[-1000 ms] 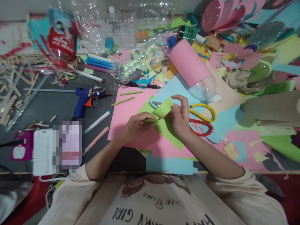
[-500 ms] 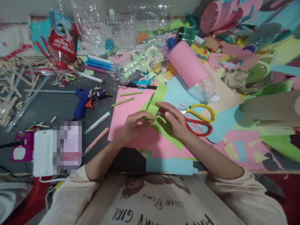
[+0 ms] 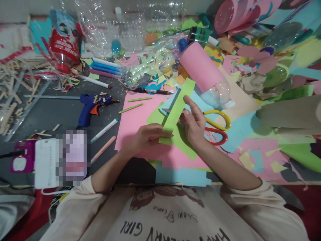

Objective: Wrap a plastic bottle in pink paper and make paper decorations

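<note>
A green paper strip [image 3: 179,108] is held up at a slant between my two hands, its near end folded over. My left hand [image 3: 147,137] pinches that folded lower end. Higher up, along the strip's right edge, my right hand [image 3: 194,125] grips it between thumb and fingers. Beneath lie a larger green paper piece [image 3: 184,144] and a pink sheet [image 3: 140,125]. Scissors with one yellow and one red handle [image 3: 219,120] rest just right of my right hand, their blades partly hidden behind the strip. Two thin rolled green paper sticks [image 3: 131,108] lie on the pink sheet.
A blue glue gun [image 3: 87,108] and markers [image 3: 105,130] lie to the left. A pink-wrapped bottle [image 3: 204,70] is behind my right hand. Paper scraps [image 3: 258,160] cover the right side, wood sticks [image 3: 15,90] the far left. Phones sit at the left front.
The green strip has been raised and extended up to the right. My right hand has shifted slightly right along it, and my left hand has moved slightly nearer to me.
</note>
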`<state>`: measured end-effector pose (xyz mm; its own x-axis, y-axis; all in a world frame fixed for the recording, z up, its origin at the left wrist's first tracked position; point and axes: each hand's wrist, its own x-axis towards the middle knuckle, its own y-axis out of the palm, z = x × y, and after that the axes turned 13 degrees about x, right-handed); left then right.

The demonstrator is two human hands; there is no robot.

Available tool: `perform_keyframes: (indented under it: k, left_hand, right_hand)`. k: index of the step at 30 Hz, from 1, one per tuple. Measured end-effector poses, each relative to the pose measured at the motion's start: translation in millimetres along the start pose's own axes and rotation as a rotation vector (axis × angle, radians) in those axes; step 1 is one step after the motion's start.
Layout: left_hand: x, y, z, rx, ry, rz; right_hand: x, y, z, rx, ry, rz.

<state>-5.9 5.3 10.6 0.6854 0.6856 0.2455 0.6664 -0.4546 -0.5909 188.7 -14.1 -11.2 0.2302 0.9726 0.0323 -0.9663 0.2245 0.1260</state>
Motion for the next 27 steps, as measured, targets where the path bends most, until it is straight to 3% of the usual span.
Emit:
perform_keyframes:
  k: [3,6,9,13,18,27]
  left_hand:
    - [-2,-2.6,-4,0.016,0.067,0.053]
    - [-5,-3.3,-5,-0.133,0.086,0.063]
    - [-7,-1.9,-5,-0.249,-0.01,0.022]
    - [-2,1.0,-2,-0.166,-0.11,-0.076]
    - [1,4.5,5,-0.138,-0.168,-0.245]
    - [0,5.9,9,-0.175,-0.215,-0.246]
  right_hand:
    - [0,-2,-2,-0.038,-0.014,0.038]
    - [1,-4,-3,-0.069,-0.045,0.099]
    - [2,-5,0,-0.093,-0.056,0.145]
    - [1,-3,4,-0.074,-0.052,0.195]
    - [-3,0,5,-0.018,0.036,0.374]
    - [-5,4,16,0.032,0.198,0.591]
